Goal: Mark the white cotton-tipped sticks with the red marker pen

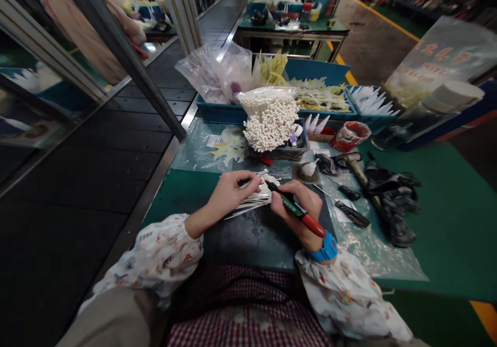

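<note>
My right hand (301,210) grips a black-and-red marker (297,210), its tip pointing up and left toward my left hand. With thumb and forefinger pinched together, my left hand (235,191) is at the left end of that tip; what it pinches is too small to make out. Beneath and between both hands lies a loose pile of thin white sticks (252,202) with small pale heads, on a dark mat (248,243). A large bundle of similar white-headed sticks (269,121) in clear plastic rests just beyond.
Blue bins (221,113) with pale leaf-like pieces stand behind. To the right are screwdrivers (351,213), a hammer (365,181), dark gloves (394,202), a red can (349,135) and a clear bottle (419,116). A metal post (128,57) rises at the left; another person (89,26) is beyond it.
</note>
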A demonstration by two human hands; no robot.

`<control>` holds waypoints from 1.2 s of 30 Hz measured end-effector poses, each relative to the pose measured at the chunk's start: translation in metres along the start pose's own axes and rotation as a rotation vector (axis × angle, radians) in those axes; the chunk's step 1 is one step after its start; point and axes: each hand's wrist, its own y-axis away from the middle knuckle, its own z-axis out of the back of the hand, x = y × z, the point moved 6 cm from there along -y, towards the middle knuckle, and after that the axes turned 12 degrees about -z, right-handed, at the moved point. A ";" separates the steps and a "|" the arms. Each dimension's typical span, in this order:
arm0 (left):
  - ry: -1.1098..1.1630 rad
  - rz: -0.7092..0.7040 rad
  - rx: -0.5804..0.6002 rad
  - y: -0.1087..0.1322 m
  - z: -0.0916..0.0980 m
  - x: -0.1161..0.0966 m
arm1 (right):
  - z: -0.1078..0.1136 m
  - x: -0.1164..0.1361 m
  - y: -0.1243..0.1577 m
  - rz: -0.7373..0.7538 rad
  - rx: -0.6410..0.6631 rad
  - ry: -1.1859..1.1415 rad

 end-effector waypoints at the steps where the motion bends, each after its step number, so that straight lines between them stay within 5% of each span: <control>1: -0.001 0.000 -0.006 0.000 0.001 0.000 | 0.001 -0.001 0.000 -0.011 -0.004 0.000; 5: -0.018 -0.007 -0.015 -0.001 0.004 -0.001 | 0.001 -0.014 -0.002 -0.149 -0.055 -0.117; 9: -0.082 -0.057 0.043 -0.001 -0.001 -0.005 | -0.012 -0.030 -0.008 -0.374 0.045 -0.308; 14: -0.164 -0.086 0.098 0.000 -0.004 -0.007 | -0.016 -0.035 -0.012 -0.478 0.073 -0.370; 18: -0.216 -0.086 -0.008 -0.002 0.013 -0.009 | -0.016 -0.050 -0.014 -0.549 0.067 -0.386; 22: -0.138 -0.072 -0.116 -0.004 0.025 -0.008 | -0.015 -0.069 -0.017 -0.540 0.120 -0.240; 28: 0.186 0.109 0.082 -0.001 -0.002 0.007 | -0.008 -0.063 -0.020 -0.455 0.148 0.096; 36: 0.263 0.157 0.215 0.005 -0.019 0.001 | -0.024 -0.040 -0.012 -0.546 0.245 -0.616</control>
